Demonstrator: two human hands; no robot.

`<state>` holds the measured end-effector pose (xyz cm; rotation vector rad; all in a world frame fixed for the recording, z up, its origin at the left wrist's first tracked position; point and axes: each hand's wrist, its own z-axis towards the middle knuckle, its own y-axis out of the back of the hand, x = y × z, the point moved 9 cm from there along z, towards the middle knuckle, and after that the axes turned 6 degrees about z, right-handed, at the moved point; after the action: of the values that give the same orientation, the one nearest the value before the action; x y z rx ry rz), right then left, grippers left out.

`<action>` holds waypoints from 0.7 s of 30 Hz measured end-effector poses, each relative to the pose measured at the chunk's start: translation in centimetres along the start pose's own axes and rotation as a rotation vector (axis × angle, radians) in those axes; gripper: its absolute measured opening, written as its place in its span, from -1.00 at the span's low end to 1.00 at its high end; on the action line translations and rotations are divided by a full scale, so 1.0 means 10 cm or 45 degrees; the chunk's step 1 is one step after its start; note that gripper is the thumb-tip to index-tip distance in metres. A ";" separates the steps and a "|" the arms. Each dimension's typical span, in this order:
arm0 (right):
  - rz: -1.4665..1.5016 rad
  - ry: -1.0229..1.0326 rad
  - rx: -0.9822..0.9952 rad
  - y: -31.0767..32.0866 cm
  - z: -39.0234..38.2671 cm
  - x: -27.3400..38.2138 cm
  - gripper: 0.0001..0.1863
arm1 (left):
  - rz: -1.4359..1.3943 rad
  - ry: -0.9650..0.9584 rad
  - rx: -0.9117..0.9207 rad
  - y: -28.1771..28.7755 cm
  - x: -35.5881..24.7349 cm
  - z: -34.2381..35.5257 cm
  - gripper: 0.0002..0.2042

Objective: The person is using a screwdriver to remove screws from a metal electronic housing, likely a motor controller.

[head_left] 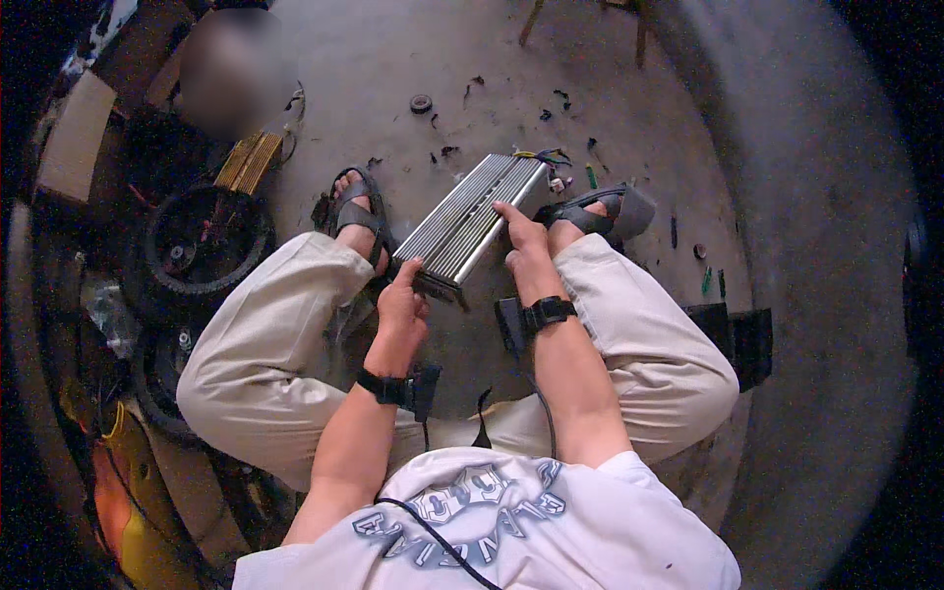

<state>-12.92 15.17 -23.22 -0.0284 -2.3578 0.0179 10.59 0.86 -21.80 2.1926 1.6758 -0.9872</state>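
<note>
a concrete floor point(688, 128) filled most of the view, scattered with small dark scraps and a little black ring point(421, 103). a small black wheel point(205, 239) lay at the person's left, beside a bundle of yellowish strips point(248, 161). the person sat low with knees spread, in pale trousers point(265, 344) and dark sandals point(359, 211). between the feet, a long ribbed silver metal box point(472, 218) was held tilted above the floor, its far end carrying a few coloured wires point(546, 155). the left hand point(401, 310) gripped the near end of the box, thumb on top and fingers curled around the lower corner. the right hand point(523, 246) pressed against the box's right side, with its forefinger laid flat along the top edge; the other fingers were hidden behind it. a black band sat on each wrist.
</note>
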 end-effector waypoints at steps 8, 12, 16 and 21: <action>0.017 0.078 0.082 -0.19 0.52 0.09 -0.09 | -0.087 0.012 0.065 -0.25 -0.01 0.43 -0.75; 0.233 0.044 0.239 -0.28 0.73 0.01 -0.09 | -0.057 0.033 0.061 -0.33 -0.06 0.56 -0.75; 0.198 0.022 0.097 -0.28 0.86 0.01 -0.09 | -0.040 0.092 0.082 -0.40 -0.09 0.76 -0.76; 0.303 0.030 0.176 -0.34 0.67 0.12 -0.13 | -0.028 0.148 0.146 -0.39 -0.05 0.98 -0.76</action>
<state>-18.58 11.82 -27.08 -0.2401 -2.3113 0.2943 3.23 -3.46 -27.98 2.3510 1.7370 -1.0027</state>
